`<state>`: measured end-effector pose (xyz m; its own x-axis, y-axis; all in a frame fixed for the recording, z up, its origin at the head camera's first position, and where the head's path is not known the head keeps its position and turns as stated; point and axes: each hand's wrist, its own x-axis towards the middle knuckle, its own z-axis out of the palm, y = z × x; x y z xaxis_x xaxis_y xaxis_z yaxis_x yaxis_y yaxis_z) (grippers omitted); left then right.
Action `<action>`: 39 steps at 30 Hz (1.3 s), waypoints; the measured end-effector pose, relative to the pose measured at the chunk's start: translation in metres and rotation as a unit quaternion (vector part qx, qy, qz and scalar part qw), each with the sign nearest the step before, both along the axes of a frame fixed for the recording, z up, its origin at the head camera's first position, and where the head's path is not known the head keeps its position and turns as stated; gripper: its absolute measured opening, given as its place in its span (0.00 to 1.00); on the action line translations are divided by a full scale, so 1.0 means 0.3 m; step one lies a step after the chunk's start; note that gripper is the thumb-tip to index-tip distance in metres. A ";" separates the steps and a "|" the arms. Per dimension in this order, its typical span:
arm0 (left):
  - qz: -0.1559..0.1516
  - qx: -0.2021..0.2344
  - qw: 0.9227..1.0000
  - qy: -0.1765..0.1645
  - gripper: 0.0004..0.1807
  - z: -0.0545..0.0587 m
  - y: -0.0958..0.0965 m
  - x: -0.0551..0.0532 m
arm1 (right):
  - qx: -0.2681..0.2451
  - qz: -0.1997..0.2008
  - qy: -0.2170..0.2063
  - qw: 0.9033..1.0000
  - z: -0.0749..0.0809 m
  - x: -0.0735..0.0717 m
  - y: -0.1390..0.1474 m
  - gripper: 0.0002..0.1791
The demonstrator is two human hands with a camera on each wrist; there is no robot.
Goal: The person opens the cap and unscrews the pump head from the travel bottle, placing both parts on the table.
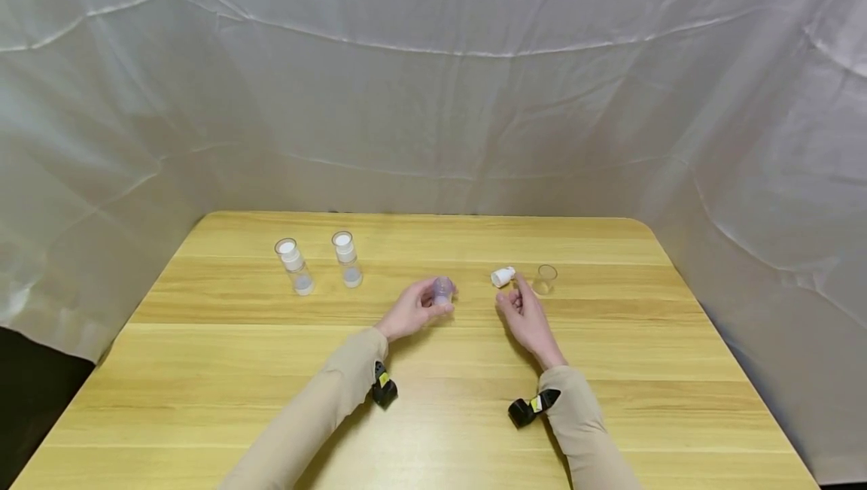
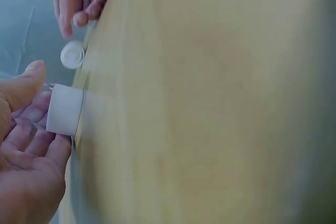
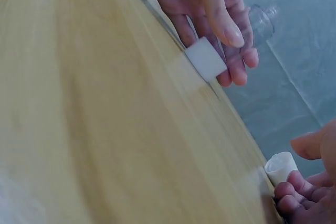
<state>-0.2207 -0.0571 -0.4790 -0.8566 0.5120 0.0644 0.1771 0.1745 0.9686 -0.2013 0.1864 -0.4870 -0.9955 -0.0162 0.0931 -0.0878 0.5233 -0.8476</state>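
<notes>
In my left hand (image 1: 412, 311) is a small clear bottle with a white base (image 1: 442, 292), held upright just at the tabletop between thumb and fingers. The left wrist view shows the white base (image 2: 65, 110) below the fingers. To the right, a white pump top (image 1: 503, 277) lies on its side on the table. My right hand (image 1: 527, 318) is beside it, index finger stretched along its narrow end and thumb apart; whether a fingertip touches it is hard to tell. The right wrist view shows the pump top's open end (image 3: 278, 167) near the curled lower fingers.
A clear cap (image 1: 545, 279) stands just beyond my right hand. Two bottles with white pump tops and clear caps, one at far left (image 1: 294, 268) and another beside it (image 1: 348, 259), stand upright on the wooden table (image 1: 433, 415). Grey cloth (image 1: 433, 114) hangs behind the table.
</notes>
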 end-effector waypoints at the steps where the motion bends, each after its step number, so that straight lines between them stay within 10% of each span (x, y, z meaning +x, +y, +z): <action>1: 0.002 0.000 1.000 0.000 0.24 0.000 0.000 -0.009 | -0.009 -0.007 -0.001 1.000 -0.002 0.001 -0.001 0.33; 18: 0.071 0.005 0.997 0.009 0.22 0.000 0.038 -0.131 | -0.079 -0.060 0.068 0.993 -0.033 0.016 -0.014 0.15; 39: 0.127 0.022 0.991 -0.023 0.36 -0.004 0.048 -0.144 | -0.074 -0.065 0.098 0.990 -0.040 0.016 -0.020 0.09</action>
